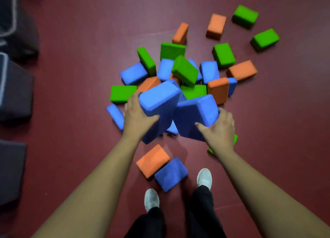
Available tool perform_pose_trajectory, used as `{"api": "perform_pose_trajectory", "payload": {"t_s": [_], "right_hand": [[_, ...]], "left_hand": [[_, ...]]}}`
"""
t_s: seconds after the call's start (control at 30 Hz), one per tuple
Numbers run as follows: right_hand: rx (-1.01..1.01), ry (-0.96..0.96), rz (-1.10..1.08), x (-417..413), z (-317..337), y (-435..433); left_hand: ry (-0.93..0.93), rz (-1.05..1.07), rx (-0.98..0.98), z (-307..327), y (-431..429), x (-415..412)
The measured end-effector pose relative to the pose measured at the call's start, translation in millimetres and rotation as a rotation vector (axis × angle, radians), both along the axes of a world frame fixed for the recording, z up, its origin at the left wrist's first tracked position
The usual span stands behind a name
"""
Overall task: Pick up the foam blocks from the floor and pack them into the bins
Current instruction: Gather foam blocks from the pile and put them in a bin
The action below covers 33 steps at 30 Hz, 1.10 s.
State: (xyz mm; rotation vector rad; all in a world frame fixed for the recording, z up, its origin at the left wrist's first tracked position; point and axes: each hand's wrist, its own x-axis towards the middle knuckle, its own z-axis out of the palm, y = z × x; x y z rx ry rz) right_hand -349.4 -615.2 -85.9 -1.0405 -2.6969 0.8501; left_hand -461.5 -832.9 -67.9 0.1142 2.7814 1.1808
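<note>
I have bare dark-red floor (75,77) open leftward to the dark fabric bins (16,88), while the heap of blue, green and orange foam blocks (184,70) crowds everything straight ahead.

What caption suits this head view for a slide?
Left hand grips one blue block, right hand a second blue block, above the foam pile; dark bins at left.

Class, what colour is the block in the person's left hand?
Blue; the block in the left hand shows best in the head view.
</note>
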Motion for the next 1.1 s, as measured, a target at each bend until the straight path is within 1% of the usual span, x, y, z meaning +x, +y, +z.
{"api": "perform_pose_trajectory", "payload": {"t_s": [0.1,0.17,0.27,0.37,0.47,0.6,0.77,0.93,1.0,1.1], "right_hand": [[0.029,0.094,0.009,9,102,-32],[0.019,0.136,0.036,14,154,-54],[0.048,0.181,0.098,20,211,-82],[0.038,0.221,0.153,24,248,-105],[0.023,0.263,0.255,24,267,-123],[-0.007,0.273,0.414,25,283,-138],[-0.038,0.329,0.662,44,291,-157],[-0.083,0.339,0.899,77,290,-202],[-0.11,0.33,0.996,94,288,-231],[-0.15,0.295,1.162,126,288,-284]], "left_hand": [[0.074,0.047,0.002,95,-35,7],[0.115,0.112,0.03,143,-58,17],[0.151,0.198,0.066,196,-90,35],[0.191,0.272,0.061,234,-119,53],[0.244,0.369,0.044,258,-148,76],[0.293,0.539,-0.004,275,-180,121],[0.289,0.788,-0.067,290,-205,193],[0.26,1.009,-0.115,295,-236,287],[0.231,1.076,-0.154,295,-254,332],[0.193,1.196,-0.162,292,-284,402]]}}
